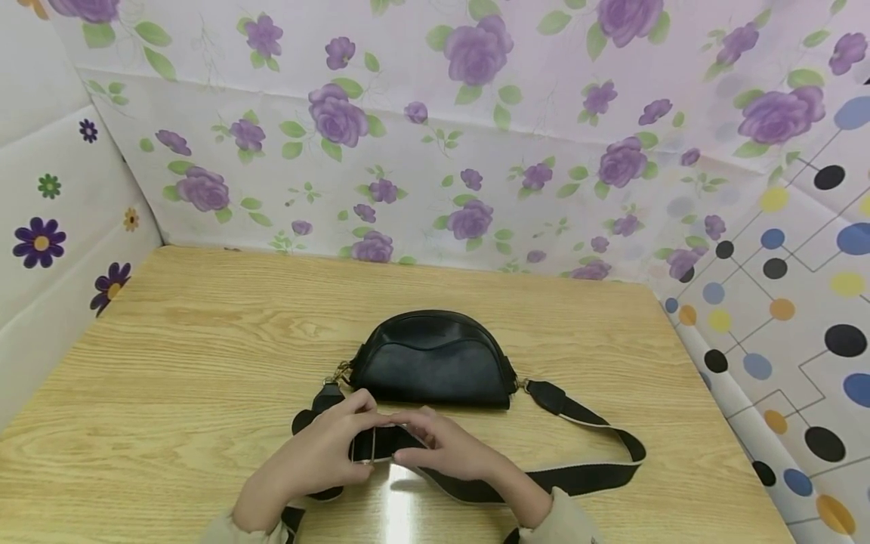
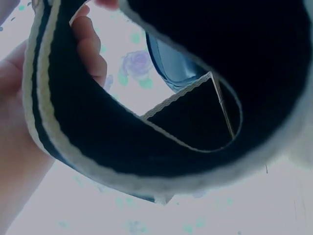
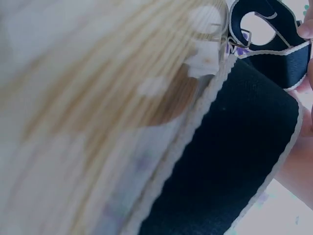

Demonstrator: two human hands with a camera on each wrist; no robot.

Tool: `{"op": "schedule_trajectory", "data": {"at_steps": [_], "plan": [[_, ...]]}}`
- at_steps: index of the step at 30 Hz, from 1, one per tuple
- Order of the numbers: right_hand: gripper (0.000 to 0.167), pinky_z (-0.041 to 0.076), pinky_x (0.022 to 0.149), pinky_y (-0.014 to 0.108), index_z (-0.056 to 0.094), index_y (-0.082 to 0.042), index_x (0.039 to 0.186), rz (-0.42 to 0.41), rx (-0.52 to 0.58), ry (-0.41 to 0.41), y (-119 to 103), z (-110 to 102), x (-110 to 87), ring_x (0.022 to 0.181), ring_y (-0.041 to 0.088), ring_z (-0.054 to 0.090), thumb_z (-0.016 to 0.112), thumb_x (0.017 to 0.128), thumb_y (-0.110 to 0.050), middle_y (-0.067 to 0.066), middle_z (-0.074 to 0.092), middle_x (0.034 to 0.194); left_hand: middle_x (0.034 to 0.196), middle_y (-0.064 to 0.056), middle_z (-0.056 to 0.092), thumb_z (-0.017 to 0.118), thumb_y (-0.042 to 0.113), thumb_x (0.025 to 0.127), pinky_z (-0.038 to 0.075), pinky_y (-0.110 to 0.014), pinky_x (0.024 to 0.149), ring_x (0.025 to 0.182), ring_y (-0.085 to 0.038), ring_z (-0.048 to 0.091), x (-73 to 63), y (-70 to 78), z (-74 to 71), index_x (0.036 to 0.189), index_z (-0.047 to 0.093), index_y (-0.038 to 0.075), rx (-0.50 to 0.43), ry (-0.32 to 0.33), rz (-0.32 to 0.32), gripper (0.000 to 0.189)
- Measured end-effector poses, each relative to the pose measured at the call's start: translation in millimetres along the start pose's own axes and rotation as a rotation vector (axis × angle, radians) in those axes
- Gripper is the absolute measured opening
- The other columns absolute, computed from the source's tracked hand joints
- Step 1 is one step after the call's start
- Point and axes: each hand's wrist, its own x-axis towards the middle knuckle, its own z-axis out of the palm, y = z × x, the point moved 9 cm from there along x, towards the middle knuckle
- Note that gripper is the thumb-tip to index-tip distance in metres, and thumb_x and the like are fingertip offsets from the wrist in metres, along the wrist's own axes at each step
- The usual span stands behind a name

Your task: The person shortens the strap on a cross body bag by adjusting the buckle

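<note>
A black half-moon handbag [image 1: 435, 363] lies on the table with its long black, pale-edged strap [image 1: 584, 477] in front of it. My left hand [image 1: 319, 453] pinches a thin metal strap buckle [image 1: 373, 444] between thumb and fingers, with webbing running through it. Close on its right, my right hand [image 1: 455, 449] grips the webbing, its fingertips near the left hand's. In the left wrist view a loop of the strap [image 2: 122, 161] fills the front and partly hides fingers [image 2: 92, 51]. The right wrist view shows the strap [image 3: 230, 147] leading up to the looped part.
Gold-coloured clasps [image 1: 342, 372] join the strap to the bag's ends. The wooden table [image 1: 204, 340] is bounded by a flowered cloth [image 1: 408, 174] at the back and a dotted cloth [image 1: 782, 363] at the right. Strap folds lie beneath and beside the left forearm.
</note>
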Motion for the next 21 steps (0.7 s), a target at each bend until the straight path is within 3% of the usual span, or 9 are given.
{"op": "schedule_trajectory", "data": {"at_steps": [3,6,11,17,21], "plan": [[0.029,0.04,0.079,0.027,0.052,-0.013,0.118,0.014,0.08,0.022,1,-3,-0.3,0.095,0.014,0.045,0.053,0.091,-0.022,-0.001,0.049,0.109,0.088,0.007,0.035,0.071,0.004,0.061,0.036,-0.019,0.058,0.071,-0.008,0.038,1.7,1.0,1.7,0.115,0.061,0.007,-0.018,-0.009,0.004,0.054],[0.015,0.041,0.082,0.028,0.055,-0.005,0.103,-0.003,0.17,0.066,0,-7,0.5,0.096,0.011,0.048,0.052,0.091,-0.013,0.003,0.053,0.104,0.091,0.007,0.038,0.071,0.006,0.065,0.037,-0.019,0.062,0.075,-0.008,0.04,3.3,1.9,3.6,0.115,0.06,0.006,-0.052,-0.016,-0.001,0.051],[0.008,0.04,0.062,0.02,0.057,0.005,0.09,0.003,0.253,0.141,-2,-16,-0.1,0.067,0.006,0.047,0.053,0.089,-0.002,0.002,0.054,0.077,0.097,0.005,0.045,0.071,0.018,0.075,0.041,-0.023,0.068,0.08,-0.008,0.044,6.2,2.9,1.6,0.114,0.057,0.002,-0.093,0.021,0.004,0.045],[0.012,0.04,0.057,0.018,0.058,0.008,0.091,-0.009,0.303,0.194,-3,-26,-1.4,0.061,0.004,0.045,0.054,0.088,-0.002,-0.003,0.054,0.072,0.103,0.002,0.054,0.064,0.042,0.08,0.044,-0.032,0.077,0.092,-0.012,0.051,5.1,-8.2,2.5,0.113,0.056,0.001,-0.078,0.045,-0.08,0.053],[0.014,0.038,0.054,0.017,0.056,0.013,0.092,-0.009,0.363,0.212,1,-27,-0.5,0.058,0.003,0.044,0.053,0.088,0.0,-0.004,0.054,0.071,0.101,0.003,0.057,0.064,0.038,0.081,0.045,-0.031,0.076,0.091,-0.012,0.052,6.5,-6.7,-0.1,0.109,0.058,0.003,-0.065,0.091,-0.05,0.045]]}}
